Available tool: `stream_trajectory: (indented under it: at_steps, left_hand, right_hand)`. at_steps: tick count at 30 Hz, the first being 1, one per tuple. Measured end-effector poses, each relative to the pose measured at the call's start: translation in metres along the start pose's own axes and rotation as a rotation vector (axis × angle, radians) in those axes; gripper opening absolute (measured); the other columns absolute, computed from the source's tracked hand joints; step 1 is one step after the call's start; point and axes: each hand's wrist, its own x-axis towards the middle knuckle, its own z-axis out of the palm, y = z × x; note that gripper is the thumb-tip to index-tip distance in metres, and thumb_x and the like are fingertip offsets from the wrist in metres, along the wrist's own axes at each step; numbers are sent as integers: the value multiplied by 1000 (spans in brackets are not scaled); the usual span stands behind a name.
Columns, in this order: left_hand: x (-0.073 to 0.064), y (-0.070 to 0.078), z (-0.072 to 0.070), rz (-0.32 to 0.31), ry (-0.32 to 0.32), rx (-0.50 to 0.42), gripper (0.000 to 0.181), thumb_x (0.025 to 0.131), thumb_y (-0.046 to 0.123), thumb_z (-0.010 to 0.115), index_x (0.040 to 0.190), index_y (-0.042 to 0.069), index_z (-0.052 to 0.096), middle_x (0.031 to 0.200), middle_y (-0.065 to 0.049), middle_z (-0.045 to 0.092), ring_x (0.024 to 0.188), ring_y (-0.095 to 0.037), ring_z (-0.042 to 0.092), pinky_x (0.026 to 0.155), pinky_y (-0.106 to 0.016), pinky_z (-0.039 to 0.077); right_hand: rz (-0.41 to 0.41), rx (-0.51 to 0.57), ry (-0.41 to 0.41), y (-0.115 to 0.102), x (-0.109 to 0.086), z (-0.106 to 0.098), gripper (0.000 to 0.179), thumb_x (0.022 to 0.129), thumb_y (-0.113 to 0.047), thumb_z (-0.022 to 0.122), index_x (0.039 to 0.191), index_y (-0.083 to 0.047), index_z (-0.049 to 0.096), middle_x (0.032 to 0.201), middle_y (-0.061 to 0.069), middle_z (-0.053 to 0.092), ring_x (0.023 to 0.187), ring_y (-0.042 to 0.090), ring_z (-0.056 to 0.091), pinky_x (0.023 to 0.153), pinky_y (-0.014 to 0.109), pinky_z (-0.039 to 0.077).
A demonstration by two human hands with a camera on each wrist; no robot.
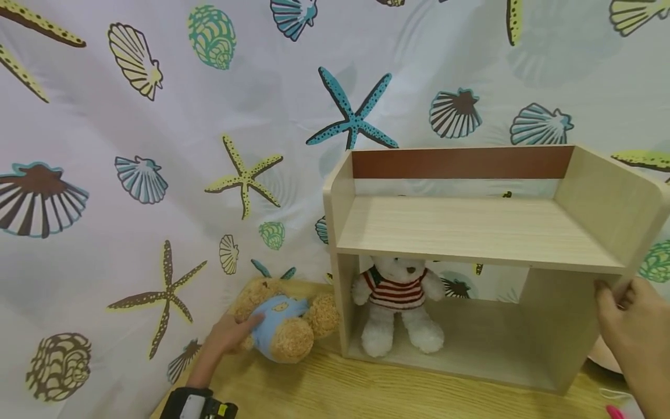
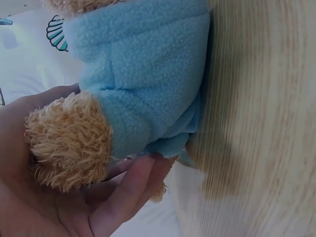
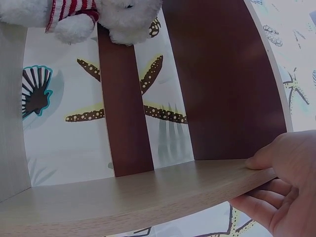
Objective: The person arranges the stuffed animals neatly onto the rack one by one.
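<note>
A tan, curly-furred teddy bear [image 1: 277,323] in a blue top lies on its side on the wooden table, left of the small shelf. My left hand [image 1: 229,336] grips it; in the left wrist view the fingers curl round a furry limb [image 2: 74,140] beside the blue fleece [image 2: 143,69]. On the right, my right hand [image 1: 635,329] holds the front edge of the side panel of the pale wooden shelf [image 1: 471,230]. The right wrist view has the thumb on the panel's inner face [image 3: 148,190] and the fingers beneath it.
A white plush bear [image 1: 396,291] in a red-striped top sits in the shelf's lower left compartment, its head partly hidden by the upper board. A patterned cloth [image 1: 282,99] with shells and starfish hangs behind. Some pink thing [image 1: 615,412] lies at the table's lower right.
</note>
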Motion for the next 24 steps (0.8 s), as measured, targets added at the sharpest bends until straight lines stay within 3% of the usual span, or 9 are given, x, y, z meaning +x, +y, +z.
stream_trajectory:
  at_steps: [4,6,9,11,13,16,18,24]
  left_hand:
    - [0,0,-2,-20,-66,-53,56,91,57,62,60,17,40,58,5,36,53,-14,54,57,-33,55]
    - [1,-1,-3,-31,-96,-96,53,91,56,64,68,10,50,68,0,44,65,-18,61,62,-35,57]
    - [5,-3,-5,-49,-153,-183,61,92,56,63,105,-4,65,101,-20,58,97,-34,63,70,-42,59]
    - [8,-6,-5,-67,-208,-250,79,93,56,62,134,-10,52,131,-30,48,118,-44,53,76,-47,58]
    - [12,-8,-6,-83,-259,-300,88,94,57,59,146,-11,38,147,-33,34,128,-49,42,78,-49,57]
    - [18,-12,-6,-109,-303,-330,92,94,57,59,150,-10,30,149,-33,29,129,-49,39,81,-51,55]
    - [22,-14,-7,-115,-312,-303,97,92,60,59,151,-10,28,149,-34,27,129,-51,38,86,-56,52]
    - [33,-17,-4,-99,-320,-268,109,87,69,59,153,-10,23,156,-35,19,138,-54,26,102,-67,33]
  right_hand:
    - [-12,-4,9,0,-1,0,17,87,1,60,76,11,52,96,40,61,72,-36,24,52,-1,25]
    - [-18,0,14,0,-1,0,17,87,1,60,77,11,52,96,39,62,72,-36,24,52,-1,26]
    - [-9,2,9,0,-1,-1,18,88,0,60,75,10,52,97,39,62,72,-36,24,53,-1,26]
    - [2,-6,-8,0,0,-1,17,89,-1,59,82,13,55,98,39,62,71,-36,24,52,-1,26]
    - [16,-7,-25,0,1,-1,20,90,-2,59,90,17,58,99,39,62,70,-36,25,53,0,27]
    - [24,-4,-34,-1,2,-1,27,90,-3,59,104,20,59,99,39,62,70,-36,26,54,-1,27]
    - [16,-3,-25,-1,1,-1,27,90,-2,59,104,20,59,98,39,62,70,-36,25,54,-1,26]
    - [-14,-8,10,-1,0,1,17,89,2,60,78,12,52,94,40,62,72,-36,23,54,-1,25]
